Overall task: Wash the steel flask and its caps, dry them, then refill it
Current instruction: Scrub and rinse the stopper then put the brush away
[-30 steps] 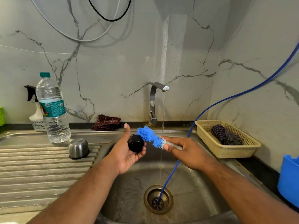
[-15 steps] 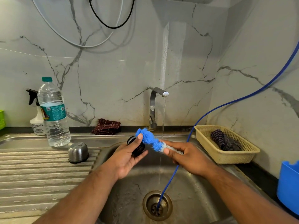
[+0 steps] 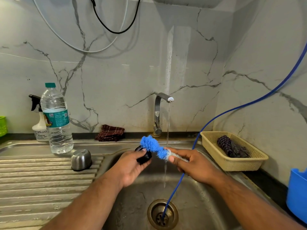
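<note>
From the head view, the left hand (image 3: 132, 166) has turned over since a second ago. Then it lay palm up with the thumb raised and the black cap (image 3: 144, 157) facing out. Now its back faces up and its grip is curled round the cap, fingers over the top. Both hands have dropped lower over the sink (image 3: 126, 206). The right hand (image 3: 194, 166) keeps its grip pinched on the pale stem of the blue brush (image 3: 150, 144), much as before. The bristle head now lies across the top of the cap, its tip just past the cap's far side.

The tap (image 3: 159, 113) is running as it was, a thin stream (image 3: 168, 127) falling between the hands, just behind the brush stem. The steel cap (image 3: 81, 159) sits mouth down on the draining board, unmoved, near the water bottle (image 3: 57, 123).

That bottle stands upright with its green lid on and clear water inside. A spray bottle (image 3: 39, 128) stands just behind it. A beige basket (image 3: 232, 161) on the counter at the right holds one dark striped cloth (image 3: 230, 146). A blue hose (image 3: 216, 117) drops past the basket's corner into the sink drain (image 3: 162, 214). A blue tub (image 3: 297, 193) shows at the right edge, contents hidden. A folded maroon cloth (image 3: 110, 135) lies by the wall.
</note>
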`<state>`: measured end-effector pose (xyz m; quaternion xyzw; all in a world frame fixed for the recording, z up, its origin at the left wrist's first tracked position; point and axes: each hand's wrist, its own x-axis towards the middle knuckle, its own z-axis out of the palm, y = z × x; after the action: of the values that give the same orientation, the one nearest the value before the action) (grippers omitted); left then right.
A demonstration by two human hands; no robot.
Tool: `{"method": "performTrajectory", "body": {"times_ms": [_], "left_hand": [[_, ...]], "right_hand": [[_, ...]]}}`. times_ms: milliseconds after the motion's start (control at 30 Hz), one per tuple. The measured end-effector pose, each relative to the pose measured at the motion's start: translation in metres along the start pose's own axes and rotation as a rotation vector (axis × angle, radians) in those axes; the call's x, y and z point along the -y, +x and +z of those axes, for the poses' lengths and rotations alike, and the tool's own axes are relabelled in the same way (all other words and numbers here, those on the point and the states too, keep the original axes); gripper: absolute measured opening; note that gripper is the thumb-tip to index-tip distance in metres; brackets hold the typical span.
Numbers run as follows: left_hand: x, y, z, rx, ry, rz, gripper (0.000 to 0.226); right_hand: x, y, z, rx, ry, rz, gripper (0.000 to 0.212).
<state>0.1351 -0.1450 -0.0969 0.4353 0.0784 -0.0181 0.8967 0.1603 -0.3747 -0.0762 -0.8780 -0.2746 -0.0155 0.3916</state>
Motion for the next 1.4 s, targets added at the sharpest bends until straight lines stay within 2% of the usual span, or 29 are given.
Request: {"method": "performTrajectory", "body": {"times_ms": [100, 233, 333, 433, 600, 733, 833, 967, 1100, 1200, 1300, 1400], "left_hand": [[0.001, 0.004, -0.004, -0.017, 0.103, 0.045, 0.049], [0.004, 0.005, -0.009, 0.008, 0.381, 0.135, 0.059], [0.008, 0.005, -0.013, 0.019, 0.706, 0.233, 0.052], [0.013, 0.005, -0.014, -0.029, 0.836, 0.313, 0.032], [0.007, 0.009, -0.019, -0.092, 0.996, 0.398, 0.043], [0.01, 0.011, -0.019, -0.088, 0.999, 0.399, 0.04], [0.011, 0.013, -0.019, -0.089, 1.043, 0.408, 0.033], [0.011, 0.013, -0.019, -0.085, 1.03, 0.416, 0.031], [0.011, 0.014, -0.019, -0.091, 1.054, 0.416, 0.031], [0.011, 0.016, -0.019, -0.096, 1.026, 0.404, 0.032], [0.013, 0.017, -0.02, -0.105, 1.042, 0.416, 0.037], [0.013, 0.018, -0.019, -0.103, 1.015, 0.411, 0.039]], "right_hand": [[0.003, -0.001, -0.004, -0.028, 0.014, 0.002, 0.039], [0.007, -0.004, -0.004, -0.002, 0.041, -0.014, 0.037], [0.005, -0.002, -0.004, -0.026, 0.025, -0.001, 0.039], [0.009, -0.006, -0.003, 0.064, 0.015, -0.013, 0.039], [0.005, -0.002, -0.007, -0.014, -0.088, 0.005, 0.04], [0.01, -0.003, 0.003, 0.064, -0.018, -0.063, 0.041], [0.01, 0.0, 0.003, -0.024, -0.092, -0.014, 0.04], [0.007, -0.002, 0.004, 0.042, -0.017, -0.039, 0.04], [0.01, 0.001, 0.004, -0.031, -0.07, -0.013, 0.039], [0.009, 0.0, 0.006, 0.031, -0.029, -0.045, 0.039], [0.012, 0.0, 0.003, -0.026, -0.079, -0.022, 0.038], [0.012, 0.0, 0.005, 0.039, -0.03, -0.05, 0.04]]}}
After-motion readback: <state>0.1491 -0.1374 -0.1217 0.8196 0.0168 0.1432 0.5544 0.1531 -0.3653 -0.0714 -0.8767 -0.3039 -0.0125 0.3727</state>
